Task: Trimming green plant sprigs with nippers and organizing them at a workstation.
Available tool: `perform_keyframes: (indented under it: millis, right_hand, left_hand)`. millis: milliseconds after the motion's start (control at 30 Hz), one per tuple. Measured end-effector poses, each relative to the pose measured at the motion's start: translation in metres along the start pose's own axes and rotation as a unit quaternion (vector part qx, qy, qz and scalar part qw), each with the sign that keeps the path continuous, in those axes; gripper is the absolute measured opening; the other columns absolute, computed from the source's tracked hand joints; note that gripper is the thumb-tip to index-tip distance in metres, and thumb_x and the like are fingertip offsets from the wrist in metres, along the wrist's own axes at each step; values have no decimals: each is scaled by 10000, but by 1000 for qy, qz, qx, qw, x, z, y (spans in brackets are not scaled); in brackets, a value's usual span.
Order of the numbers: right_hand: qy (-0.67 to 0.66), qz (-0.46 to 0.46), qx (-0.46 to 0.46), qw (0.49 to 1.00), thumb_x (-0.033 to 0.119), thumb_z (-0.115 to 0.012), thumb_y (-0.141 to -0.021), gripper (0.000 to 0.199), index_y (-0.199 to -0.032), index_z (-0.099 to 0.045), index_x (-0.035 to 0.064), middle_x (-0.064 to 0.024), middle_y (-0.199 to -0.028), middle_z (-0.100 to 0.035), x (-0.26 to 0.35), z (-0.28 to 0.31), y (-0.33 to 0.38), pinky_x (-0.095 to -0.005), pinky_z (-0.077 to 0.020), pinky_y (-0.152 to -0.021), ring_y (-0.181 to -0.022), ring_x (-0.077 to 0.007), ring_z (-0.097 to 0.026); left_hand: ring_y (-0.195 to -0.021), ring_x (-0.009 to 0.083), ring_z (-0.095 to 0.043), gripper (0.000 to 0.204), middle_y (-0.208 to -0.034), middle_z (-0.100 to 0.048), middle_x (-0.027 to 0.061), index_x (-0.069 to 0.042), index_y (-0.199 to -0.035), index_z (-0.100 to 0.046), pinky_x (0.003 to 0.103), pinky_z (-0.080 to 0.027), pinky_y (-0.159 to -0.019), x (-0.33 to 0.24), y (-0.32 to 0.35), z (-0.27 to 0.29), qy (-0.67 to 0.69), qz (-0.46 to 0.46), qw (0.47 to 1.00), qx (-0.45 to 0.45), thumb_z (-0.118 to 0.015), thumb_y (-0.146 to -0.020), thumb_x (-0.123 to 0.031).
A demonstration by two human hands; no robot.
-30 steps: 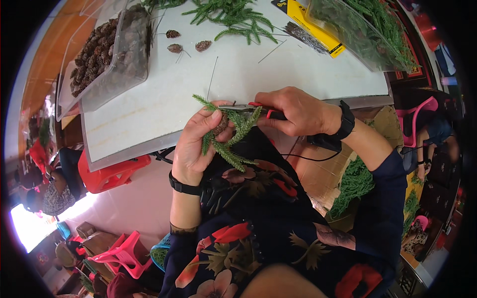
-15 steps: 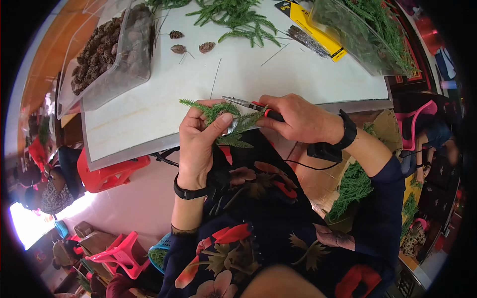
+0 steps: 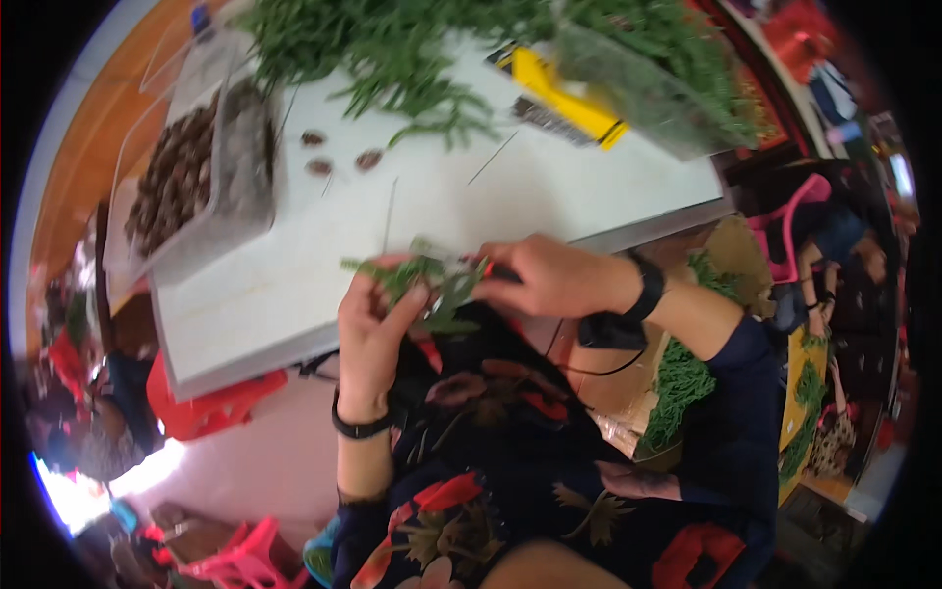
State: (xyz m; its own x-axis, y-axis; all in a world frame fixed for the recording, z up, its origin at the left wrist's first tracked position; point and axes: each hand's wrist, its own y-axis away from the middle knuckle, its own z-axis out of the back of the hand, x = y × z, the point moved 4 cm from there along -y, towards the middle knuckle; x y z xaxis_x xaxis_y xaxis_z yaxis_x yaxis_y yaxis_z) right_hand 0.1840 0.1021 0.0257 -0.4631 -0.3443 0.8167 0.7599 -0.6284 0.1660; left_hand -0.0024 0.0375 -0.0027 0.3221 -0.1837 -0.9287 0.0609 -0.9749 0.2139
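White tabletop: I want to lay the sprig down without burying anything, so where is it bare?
Bare white table lies in front of the left hand, below the clear tray of brown cones. Another bare patch runs from the right hand toward the yellow packet. The far edge is crowded with green sprigs, plus loose cones and thin wires.

- Bare white surface (image 3: 285, 285) lies open at centre left.
- A clear tray of brown cones (image 3: 191, 182) blocks the upper left.
- Green sprigs (image 3: 392, 59) crowd the top edge.
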Motion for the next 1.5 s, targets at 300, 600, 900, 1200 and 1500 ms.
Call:
perform_keyframes:
  millis: [300,600,900,1200,1500]
  right_hand:
    - [98,-79,-5,992,337,-597,-922,391,-1132,-587,7,-218,-838,-652,21,13,23,-422,-487,-694,-762,-382,-634]
    - [82,-242,-318,913,432,-542,-949,440,-1137,-581,36,-18,-697,-553,59,167,73,-268,-446,-471,-572,-100,-542]
    - [-54,-241,-541,804,494,-566,-915,421,-920,-544,74,28,-583,-427,-53,314,133,-247,-302,-383,-423,-84,-395]
    - [75,-339,-570,745,451,-604,-896,419,-845,-573,36,-22,-622,-516,-82,325,145,-326,-390,-464,-504,-143,-496]
    - [226,24,-556,800,198,-649,-898,226,-1055,-618,40,-30,-926,-643,3,221,86,-247,-454,-749,-813,-95,-576]
  left_hand:
    - [-950,125,-587,377,-1068,-605,65,-11,-1229,-495,236,-480,-766,-8,7,-12,-136,-103,985,32,-588,-867,42]
    - [-791,98,-575,352,-949,-626,67,-22,-1193,-539,203,-455,-693,-11,4,25,-124,-177,974,-72,-655,-861,-44]
    - [-647,27,-474,210,-812,-580,-14,-33,-1089,-595,165,-363,-557,25,-14,45,-191,-136,967,-98,-644,-889,-76]
    - [-642,19,-467,152,-781,-555,-39,-30,-1045,-606,158,-359,-536,28,-11,49,-247,-170,949,-100,-627,-906,-88]
    - [-670,40,-490,176,-830,-567,-11,-19,-1057,-614,179,-396,-563,19,-11,46,-207,-110,969,-85,-634,-887,-59]
